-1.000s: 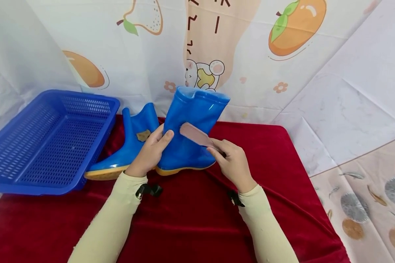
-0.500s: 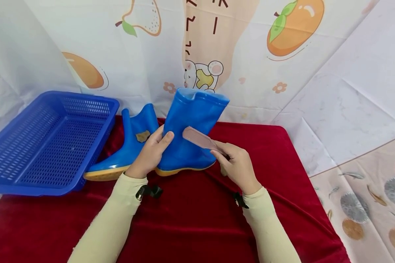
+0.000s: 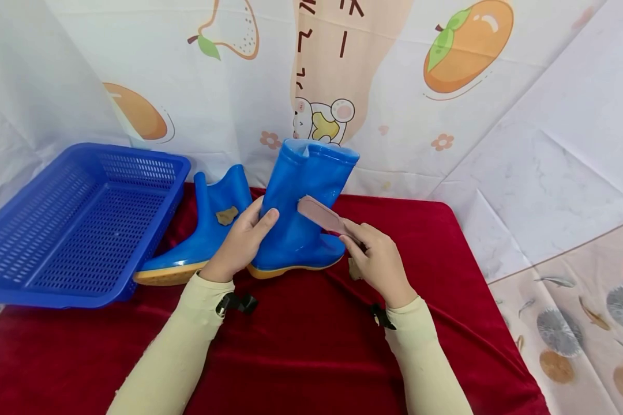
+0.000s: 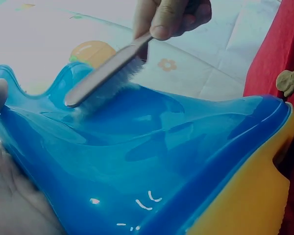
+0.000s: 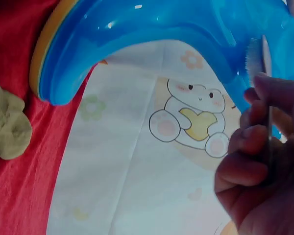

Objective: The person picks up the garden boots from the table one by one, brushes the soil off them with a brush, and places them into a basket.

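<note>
A blue rain boot (image 3: 301, 230) with a yellow sole stands tilted at the middle of the table, its toe to the right. My left hand (image 3: 246, 239) grips the back of its shaft, thumb on the near side. My right hand (image 3: 376, 256) holds a scrub brush (image 3: 322, 216) by the handle, pinkish back up. In the left wrist view the white bristles (image 4: 108, 93) lie against the boot's shaft. Left of it stands a second blue boot (image 3: 202, 239), bearing a tan, mud-like patch (image 3: 226, 215), partly hidden by my left hand.
A blue perforated plastic basket (image 3: 130, 271) stands at the left. A tan, clay-like lump (image 5: 9, 122) lies on the red cloth (image 3: 301, 346) beyond the boot's toe, mostly behind my right hand in the head view. A printed white curtain (image 3: 405, 155) hangs behind the table.
My right hand and the brush have shifted a little to the right along the shaft, with a small dip and rise. The left hand keeps its grip, and the boot stays almost in place.
</note>
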Motion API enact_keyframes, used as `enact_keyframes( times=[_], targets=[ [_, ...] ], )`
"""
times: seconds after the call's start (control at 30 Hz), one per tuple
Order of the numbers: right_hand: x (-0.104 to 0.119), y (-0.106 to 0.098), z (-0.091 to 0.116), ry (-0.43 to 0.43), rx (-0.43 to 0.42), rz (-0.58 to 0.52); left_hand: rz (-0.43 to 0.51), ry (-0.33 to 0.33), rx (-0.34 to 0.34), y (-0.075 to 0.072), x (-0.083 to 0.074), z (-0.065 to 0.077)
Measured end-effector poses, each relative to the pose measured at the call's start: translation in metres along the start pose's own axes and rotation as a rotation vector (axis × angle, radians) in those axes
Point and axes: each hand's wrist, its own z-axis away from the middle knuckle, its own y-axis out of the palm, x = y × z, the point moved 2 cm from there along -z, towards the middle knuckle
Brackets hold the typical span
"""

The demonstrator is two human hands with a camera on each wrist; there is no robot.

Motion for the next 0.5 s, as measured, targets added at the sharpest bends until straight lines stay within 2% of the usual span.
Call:
enact_keyframes(
  times=[0.17,0.5],
  targets=[
    [-0.003,-0.006,0.001,0.046,0.017,0.004,-0.027,-0.02,-0.019,0.001,-0.002,-0.001],
    [0.0,-0.017,0.001,-0.079,-0.074,0.015,-0.088,-0.023,-0.038,0.001,-0.01,0.002]
  ],
)
